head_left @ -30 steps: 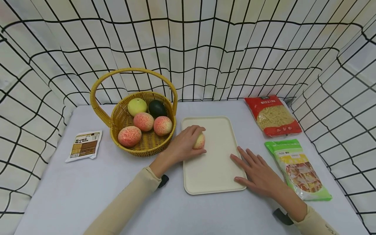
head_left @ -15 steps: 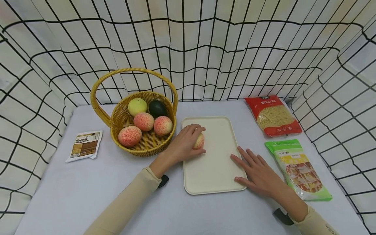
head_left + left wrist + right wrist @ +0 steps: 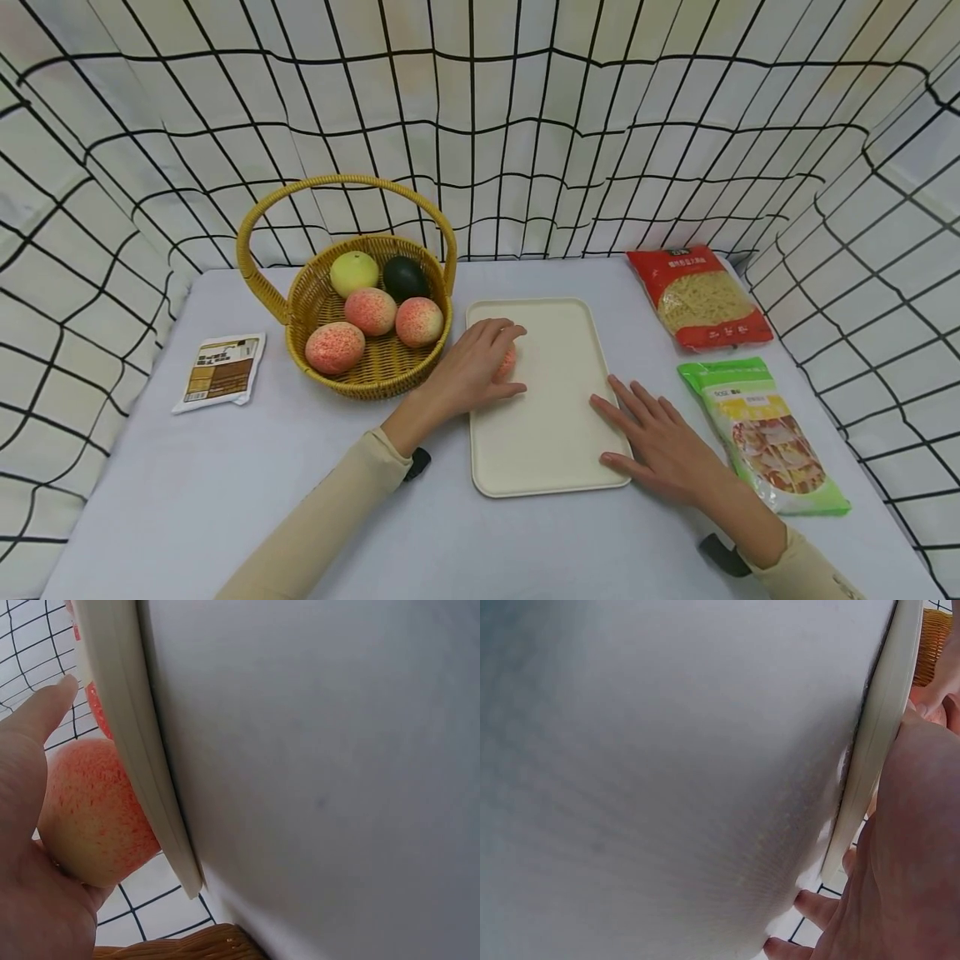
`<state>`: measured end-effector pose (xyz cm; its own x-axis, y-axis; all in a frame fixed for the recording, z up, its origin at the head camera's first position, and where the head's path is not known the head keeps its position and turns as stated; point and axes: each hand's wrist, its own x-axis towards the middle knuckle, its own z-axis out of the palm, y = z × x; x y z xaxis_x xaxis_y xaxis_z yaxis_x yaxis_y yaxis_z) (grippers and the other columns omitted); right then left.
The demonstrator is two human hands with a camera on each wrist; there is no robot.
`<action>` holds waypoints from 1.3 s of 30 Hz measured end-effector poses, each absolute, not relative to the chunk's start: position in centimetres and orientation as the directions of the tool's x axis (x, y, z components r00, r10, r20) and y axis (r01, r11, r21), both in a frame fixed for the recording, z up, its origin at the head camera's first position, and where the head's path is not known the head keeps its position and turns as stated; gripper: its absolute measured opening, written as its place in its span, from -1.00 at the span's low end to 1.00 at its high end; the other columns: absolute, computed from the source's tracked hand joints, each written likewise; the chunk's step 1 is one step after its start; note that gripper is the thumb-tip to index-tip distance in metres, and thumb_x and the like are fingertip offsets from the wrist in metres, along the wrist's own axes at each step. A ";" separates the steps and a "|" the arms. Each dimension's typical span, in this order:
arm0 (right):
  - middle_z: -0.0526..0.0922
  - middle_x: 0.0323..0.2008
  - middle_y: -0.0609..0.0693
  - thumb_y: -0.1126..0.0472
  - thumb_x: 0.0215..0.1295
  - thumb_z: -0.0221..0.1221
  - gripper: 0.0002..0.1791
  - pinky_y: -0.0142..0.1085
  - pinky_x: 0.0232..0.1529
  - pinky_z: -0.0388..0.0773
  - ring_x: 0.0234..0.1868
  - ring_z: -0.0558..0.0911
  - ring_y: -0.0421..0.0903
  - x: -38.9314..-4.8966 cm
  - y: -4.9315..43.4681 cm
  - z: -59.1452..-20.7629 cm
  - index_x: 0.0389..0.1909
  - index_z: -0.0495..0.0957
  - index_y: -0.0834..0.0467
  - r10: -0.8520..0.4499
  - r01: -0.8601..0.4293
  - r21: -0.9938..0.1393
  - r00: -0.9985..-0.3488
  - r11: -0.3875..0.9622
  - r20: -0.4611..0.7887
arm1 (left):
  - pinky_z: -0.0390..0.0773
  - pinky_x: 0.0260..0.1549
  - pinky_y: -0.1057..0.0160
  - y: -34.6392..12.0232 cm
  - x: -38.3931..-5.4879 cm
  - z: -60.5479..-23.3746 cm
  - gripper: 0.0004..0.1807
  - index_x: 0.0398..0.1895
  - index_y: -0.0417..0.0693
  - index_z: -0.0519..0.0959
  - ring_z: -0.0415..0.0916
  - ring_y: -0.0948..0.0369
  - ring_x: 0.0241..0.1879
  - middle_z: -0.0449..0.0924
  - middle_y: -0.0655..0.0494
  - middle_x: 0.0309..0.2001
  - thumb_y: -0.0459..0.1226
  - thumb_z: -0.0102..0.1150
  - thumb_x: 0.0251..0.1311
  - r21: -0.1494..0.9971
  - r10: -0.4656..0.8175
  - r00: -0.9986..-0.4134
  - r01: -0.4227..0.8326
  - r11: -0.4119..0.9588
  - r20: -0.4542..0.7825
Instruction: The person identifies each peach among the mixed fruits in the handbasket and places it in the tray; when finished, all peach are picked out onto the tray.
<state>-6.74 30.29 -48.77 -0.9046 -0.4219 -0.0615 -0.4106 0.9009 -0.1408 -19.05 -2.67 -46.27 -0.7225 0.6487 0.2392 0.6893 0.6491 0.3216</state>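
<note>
My left hand (image 3: 475, 367) bends over a red-speckled peach (image 3: 507, 364) on the upper left of a cream tray (image 3: 551, 450). In the left wrist view this peach (image 3: 97, 814) sits between thumb and fingers, against the palm, low over the tray (image 3: 139, 742). My right hand (image 3: 663, 442) lies with spread, fairly straight fingers, touching the tray's right edge. In the right wrist view its fingertips (image 3: 814, 904) reach down at the tray's side. Much of the peach is covered by the left hand in the head view.
Left of the tray stands a yellow wicker basket (image 3: 367, 383) with a tall handle, holding several fruits. A brown-and-white packet (image 3: 221, 372) lies at far left. On the right are a red bag (image 3: 701, 297) and a green bag (image 3: 776, 442). Black netting surrounds the table.
The peach has turned under my left hand: its visible side goes from pale yellow to red. The hands stay nearly in place. The head view has shifted slightly.
</note>
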 end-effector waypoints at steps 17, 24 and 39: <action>0.01 0.75 0.02 -0.41 0.47 0.10 -0.12 0.41 0.53 0.23 0.69 0.16 0.29 -6.7 30.2 -48.8 0.71 0.07 -0.30 -0.421 -0.409 -0.145 -0.905 0.901 -0.061 | 0.45 0.45 -0.05 -3.0 -18.7 -45.7 -0.15 0.46 -0.05 0.40 0.42 -0.03 0.42 0.46 -0.07 0.42 0.09 0.53 0.22 0.316 0.648 -0.713 0.701 0.640 0.269; 0.01 0.75 0.02 -0.42 0.46 0.11 -0.11 0.42 0.52 0.23 0.69 0.16 0.28 -6.6 30.2 -48.8 0.71 0.07 -0.29 -0.420 -0.407 -0.152 -0.906 0.901 -0.060 | 0.47 0.44 -0.05 -3.1 -18.5 -45.4 -0.14 0.46 -0.05 0.40 0.42 -0.03 0.42 0.46 -0.07 0.41 0.09 0.54 0.20 0.308 0.644 -0.714 0.699 0.645 0.273; 0.00 0.75 0.02 -0.40 0.47 0.10 -0.12 0.41 0.53 0.24 0.69 0.16 0.29 -6.5 30.1 -48.5 0.71 0.07 -0.28 -0.419 -0.408 -0.144 -0.906 0.902 -0.060 | 0.48 0.45 -0.02 -3.5 -18.0 -44.2 -0.11 0.49 -0.07 0.37 0.41 -0.01 0.45 0.47 -0.07 0.42 0.07 0.54 0.20 0.310 0.633 -0.700 0.714 0.628 0.330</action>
